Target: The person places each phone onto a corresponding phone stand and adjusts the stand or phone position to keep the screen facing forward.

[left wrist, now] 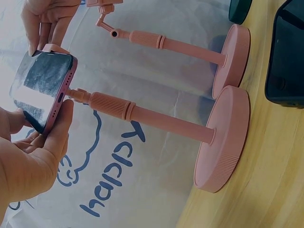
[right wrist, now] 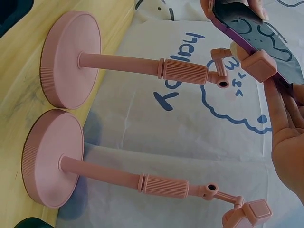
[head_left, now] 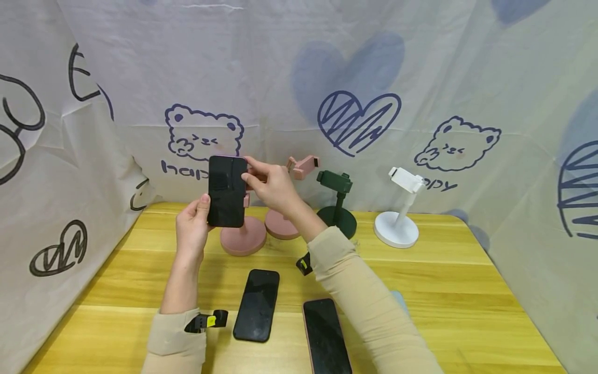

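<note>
A phone (head_left: 227, 192) with a dark screen and a pinkish-purple edge is held upright at the head of the nearer pink phone stand (head_left: 243, 238). My left hand (head_left: 192, 222) grips its lower left side, thumb on the front edge. The right hand (head_left: 274, 186) pinches the upper right side between thumb and fingers. In the right wrist view, a pink clamp jaw (right wrist: 259, 65) lies against the phone's long edge, beside the right fingers. The phone hides the rest of that clamp in the head view. A second pink stand (head_left: 282, 225) stands just behind, partly covered by the right arm.
To the right stand a dark green phone stand (head_left: 335, 182) and a white one (head_left: 397, 228). Two more phones lie on the wooden table, one black (head_left: 257, 305) and one pink-edged (head_left: 327, 335). A light blue object (head_left: 400, 301) shows beside the right sleeve. Printed cloth (head_left: 280, 67) hangs behind.
</note>
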Demonstrator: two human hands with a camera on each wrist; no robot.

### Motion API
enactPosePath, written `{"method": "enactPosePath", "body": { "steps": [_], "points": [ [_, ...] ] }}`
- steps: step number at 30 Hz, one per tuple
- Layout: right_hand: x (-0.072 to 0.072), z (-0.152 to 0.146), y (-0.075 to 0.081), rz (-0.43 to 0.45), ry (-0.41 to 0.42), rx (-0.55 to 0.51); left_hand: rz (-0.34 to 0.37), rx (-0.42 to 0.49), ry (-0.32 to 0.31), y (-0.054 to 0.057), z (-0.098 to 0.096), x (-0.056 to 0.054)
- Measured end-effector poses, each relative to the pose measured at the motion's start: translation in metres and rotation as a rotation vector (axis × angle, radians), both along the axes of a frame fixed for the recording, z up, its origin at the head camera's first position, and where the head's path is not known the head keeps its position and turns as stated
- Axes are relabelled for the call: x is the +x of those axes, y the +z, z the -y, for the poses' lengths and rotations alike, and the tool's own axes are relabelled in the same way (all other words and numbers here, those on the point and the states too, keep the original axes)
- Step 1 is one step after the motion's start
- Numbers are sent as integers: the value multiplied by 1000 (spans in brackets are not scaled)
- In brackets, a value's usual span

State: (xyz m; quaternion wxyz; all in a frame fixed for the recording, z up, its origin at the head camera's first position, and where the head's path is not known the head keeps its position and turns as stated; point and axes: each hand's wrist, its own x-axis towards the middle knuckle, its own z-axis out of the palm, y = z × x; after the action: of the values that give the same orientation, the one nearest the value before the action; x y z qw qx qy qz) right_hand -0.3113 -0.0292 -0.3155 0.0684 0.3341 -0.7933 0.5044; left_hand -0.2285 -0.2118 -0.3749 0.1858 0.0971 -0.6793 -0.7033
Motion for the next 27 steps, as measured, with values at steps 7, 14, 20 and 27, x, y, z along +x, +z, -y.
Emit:
{"method": "enactPosePath", "body": {
  "steps": [7,14,20,27],
  "points": [
    [1,0,-1,-8,-1,4,19,-18,15,0,0,0],
    [0,0,-3,-34,-10,28,26,-25,24,-1,1,-1],
    [0,0,-4,-62,-7,47,26,-43,32,-1,2,-1],
    [1,-1,-5,-103,0,75,45,-91,49,-2,2,0]
  ]
}}
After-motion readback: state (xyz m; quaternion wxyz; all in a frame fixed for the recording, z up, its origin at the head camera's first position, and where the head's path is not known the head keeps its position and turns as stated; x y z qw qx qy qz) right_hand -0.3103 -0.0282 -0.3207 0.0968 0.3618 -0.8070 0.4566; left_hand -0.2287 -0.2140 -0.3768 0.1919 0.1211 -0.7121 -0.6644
